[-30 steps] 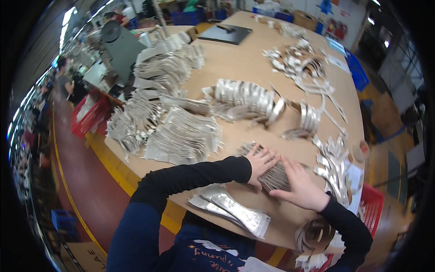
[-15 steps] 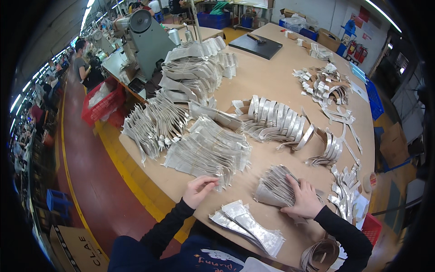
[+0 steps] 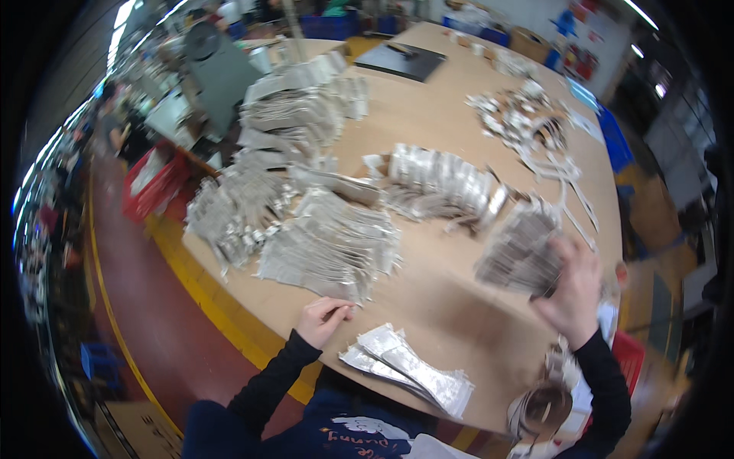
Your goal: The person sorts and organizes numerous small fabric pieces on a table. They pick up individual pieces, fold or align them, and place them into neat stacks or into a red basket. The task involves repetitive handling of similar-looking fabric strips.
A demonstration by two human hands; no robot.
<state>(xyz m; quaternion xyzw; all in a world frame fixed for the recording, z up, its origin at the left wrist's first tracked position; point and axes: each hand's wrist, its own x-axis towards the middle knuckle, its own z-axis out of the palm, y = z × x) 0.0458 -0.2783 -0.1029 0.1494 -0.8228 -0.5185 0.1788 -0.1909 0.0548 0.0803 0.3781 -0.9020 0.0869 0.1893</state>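
Observation:
My right hand (image 3: 575, 287) grips a bundle of thin, silvery-grey fabric-like pieces (image 3: 520, 249) and holds it up over the right part of the table; both are blurred by motion. My left hand (image 3: 321, 323) is closed in a pinch at the near edge of a fanned pile of similar pieces (image 3: 329, 249); whatever its fingertips hold, if anything, is too small to make out. Just right of that hand lie a few larger silvery pieces with flared ends (image 3: 417, 369), overlapping on the table (image 3: 451, 298).
More stacked grey pieces (image 3: 294, 115) rise at the back left, before a sewing machine (image 3: 218, 73). A row of curved silvery strips (image 3: 443, 183) lies mid-table. Loose pieces (image 3: 527, 115) cover the far right. A brown roll (image 3: 539, 409) stands near right; a black board (image 3: 401, 60) lies far back.
My right hand has lifted the bundle off the table and carried it right and away from me. My left hand stays pinched by the pile. The whole view has shifted slightly.

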